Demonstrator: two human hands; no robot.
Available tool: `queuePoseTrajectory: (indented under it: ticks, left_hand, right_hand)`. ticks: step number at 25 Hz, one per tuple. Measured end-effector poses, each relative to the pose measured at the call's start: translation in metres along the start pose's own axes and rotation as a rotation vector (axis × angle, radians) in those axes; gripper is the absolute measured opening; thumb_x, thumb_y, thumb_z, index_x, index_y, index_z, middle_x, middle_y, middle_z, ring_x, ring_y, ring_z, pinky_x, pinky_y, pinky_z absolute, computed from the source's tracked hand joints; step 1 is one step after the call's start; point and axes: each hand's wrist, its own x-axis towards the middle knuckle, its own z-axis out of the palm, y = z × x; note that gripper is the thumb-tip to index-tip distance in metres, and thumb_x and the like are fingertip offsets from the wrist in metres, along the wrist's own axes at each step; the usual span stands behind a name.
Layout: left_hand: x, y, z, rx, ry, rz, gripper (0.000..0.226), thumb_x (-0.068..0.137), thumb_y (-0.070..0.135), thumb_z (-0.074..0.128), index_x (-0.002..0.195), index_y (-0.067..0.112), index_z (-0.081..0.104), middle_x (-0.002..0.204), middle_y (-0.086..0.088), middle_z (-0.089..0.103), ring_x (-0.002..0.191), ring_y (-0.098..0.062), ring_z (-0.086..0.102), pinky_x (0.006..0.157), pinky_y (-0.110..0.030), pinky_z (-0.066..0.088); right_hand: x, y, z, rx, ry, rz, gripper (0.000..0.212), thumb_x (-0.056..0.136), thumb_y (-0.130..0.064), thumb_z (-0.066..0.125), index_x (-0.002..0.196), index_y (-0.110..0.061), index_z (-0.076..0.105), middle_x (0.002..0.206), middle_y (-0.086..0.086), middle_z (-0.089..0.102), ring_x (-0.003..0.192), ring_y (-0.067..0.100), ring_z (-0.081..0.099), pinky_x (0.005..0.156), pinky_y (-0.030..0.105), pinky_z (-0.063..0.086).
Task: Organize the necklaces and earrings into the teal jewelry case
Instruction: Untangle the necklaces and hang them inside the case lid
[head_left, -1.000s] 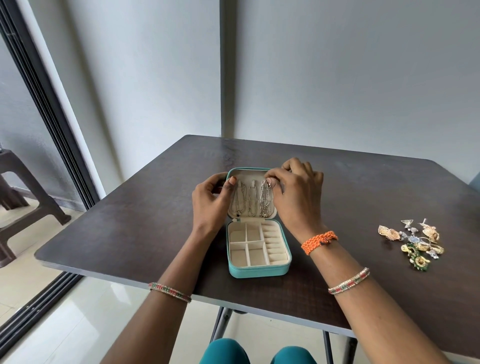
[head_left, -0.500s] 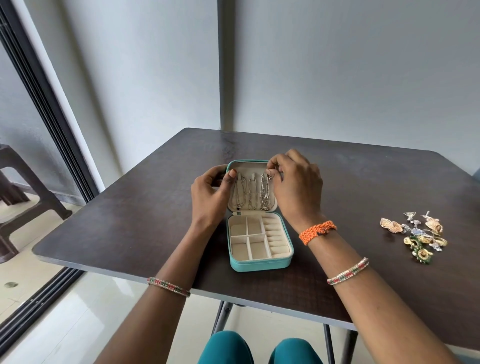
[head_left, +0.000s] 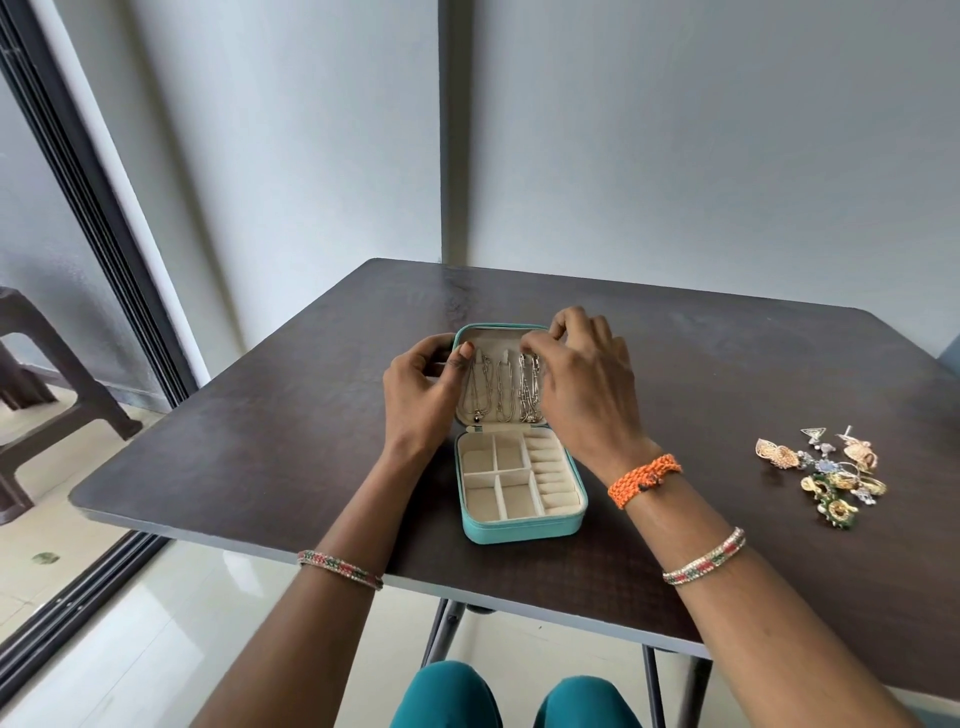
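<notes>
Head view: my left hand (head_left: 421, 387) grips the open teal zip jewelry case (head_left: 519, 530) lid at nine o'clock; my right hand (head_left: 582, 374) pinches thin silver chain necklaces (head_left: 527, 387) at their hooks (light, slippery, tangle-prone). Loose gold earrings (head_left: 826, 475) wait at three o'clock.

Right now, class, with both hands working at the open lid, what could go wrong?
The right hand fiddles at the top of the hanging necklaces; they lie close together and could tangle or slip off. The left hand only steadies the teal jewelry case by its lid, which might tip. The earrings lie heaped and could snag together.
</notes>
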Motion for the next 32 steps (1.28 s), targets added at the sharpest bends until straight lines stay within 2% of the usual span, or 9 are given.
queuePoseTrajectory:
  ticks: [5, 8, 12, 19, 22, 24, 26, 28, 32]
  left_hand:
    - [0.001, 0.002, 0.001, 0.015, 0.017, -0.038, 0.012, 0.090, 0.018, 0.062, 0.093, 0.011, 0.071, 0.077, 0.007, 0.069, 0.066, 0.001, 0.061, 0.065, -0.020, 0.051]
    - [0.001, 0.002, 0.001, 0.054, 0.033, -0.076, 0.013, 0.091, 0.020, 0.062, 0.088, 0.010, 0.070, 0.071, 0.008, 0.066, 0.058, 0.004, 0.056, 0.058, -0.016, 0.047]
    - [0.001, 0.001, 0.001, 0.096, 0.049, -0.094, 0.015, 0.090, 0.023, 0.061, 0.083, 0.011, 0.068, 0.066, 0.012, 0.063, 0.054, 0.006, 0.054, 0.055, -0.014, 0.043]
    - [-0.001, -0.001, 0.001, 0.159, 0.060, -0.112, 0.018, 0.091, 0.028, 0.060, 0.081, 0.014, 0.067, 0.066, 0.011, 0.063, 0.058, 0.000, 0.055, 0.059, -0.023, 0.045]
    - [-0.001, -0.003, 0.000, 0.209, 0.063, -0.142, 0.022, 0.090, 0.034, 0.058, 0.081, 0.016, 0.066, 0.067, 0.008, 0.064, 0.060, -0.004, 0.056, 0.060, -0.027, 0.047]
    - [0.000, -0.005, -0.002, 0.260, 0.029, -0.188, 0.026, 0.091, 0.039, 0.056, 0.085, 0.016, 0.067, 0.074, 0.002, 0.067, 0.068, -0.014, 0.063, 0.065, -0.033, 0.050]
    - [-0.002, -0.005, 0.000, 0.300, -0.011, -0.215, 0.028, 0.092, 0.040, 0.054, 0.085, 0.016, 0.066, 0.074, -0.001, 0.066, 0.075, -0.025, 0.066, 0.063, -0.034, 0.048]
    - [-0.005, -0.004, 0.002, 0.329, -0.045, -0.212, 0.028, 0.092, 0.040, 0.053, 0.081, 0.016, 0.063, 0.073, -0.006, 0.067, 0.076, -0.030, 0.065, 0.060, -0.033, 0.044]
    - [0.002, -0.006, -0.006, 0.269, -0.142, -0.264, 0.028, 0.086, 0.043, 0.052, 0.085, 0.018, 0.065, 0.077, -0.003, 0.068, 0.071, -0.019, 0.062, 0.073, -0.041, 0.053]
  right_hand:
    - [-0.001, -0.003, 0.000, 0.053, -0.106, 0.076, 0.040, 0.078, 0.005, 0.051, 0.107, -0.020, 0.064, 0.103, 0.006, 0.047, 0.094, 0.024, 0.046, 0.074, 0.038, 0.039]
    - [-0.002, 0.004, -0.005, 0.163, -0.138, 0.155, 0.042, 0.074, 0.008, 0.049, 0.094, -0.022, 0.071, 0.122, 0.007, 0.051, 0.114, 0.026, 0.041, 0.087, 0.040, 0.035]
    - [-0.006, 0.005, -0.008, 0.180, -0.281, 0.144, 0.039, 0.074, 0.007, 0.053, 0.085, -0.026, 0.073, 0.150, 0.002, 0.035, 0.137, 0.023, 0.022, 0.102, 0.041, 0.019]
    - [-0.007, 0.003, -0.006, 0.177, -0.316, 0.121, 0.037, 0.072, 0.007, 0.058, 0.076, -0.026, 0.075, 0.152, 0.000, 0.035, 0.139, 0.022, 0.020, 0.105, 0.043, 0.015]
    - [-0.006, 0.006, -0.003, 0.232, -0.196, 0.150, 0.038, 0.070, 0.010, 0.053, 0.075, -0.021, 0.074, 0.141, 0.004, 0.048, 0.133, 0.024, 0.032, 0.102, 0.042, 0.021]
    - [-0.006, 0.010, 0.001, 0.358, -0.048, 0.241, 0.042, 0.068, 0.015, 0.043, 0.074, -0.016, 0.071, 0.117, 0.004, 0.061, 0.116, 0.024, 0.048, 0.095, 0.043, 0.036]
    - [-0.009, 0.018, 0.005, 0.464, 0.019, 0.312, 0.044, 0.067, 0.016, 0.037, 0.072, -0.016, 0.066, 0.093, 0.001, 0.062, 0.092, 0.021, 0.056, 0.079, 0.042, 0.049]
    - [-0.010, 0.024, 0.012, 0.514, 0.009, 0.350, 0.042, 0.069, 0.014, 0.037, 0.073, -0.016, 0.065, 0.082, 0.000, 0.060, 0.076, 0.018, 0.056, 0.068, 0.041, 0.052]
    - [-0.013, 0.019, 0.016, 0.564, -0.069, 0.411, 0.037, 0.068, 0.009, 0.040, 0.074, -0.016, 0.067, 0.079, -0.001, 0.067, 0.077, 0.018, 0.062, 0.072, 0.039, 0.055]
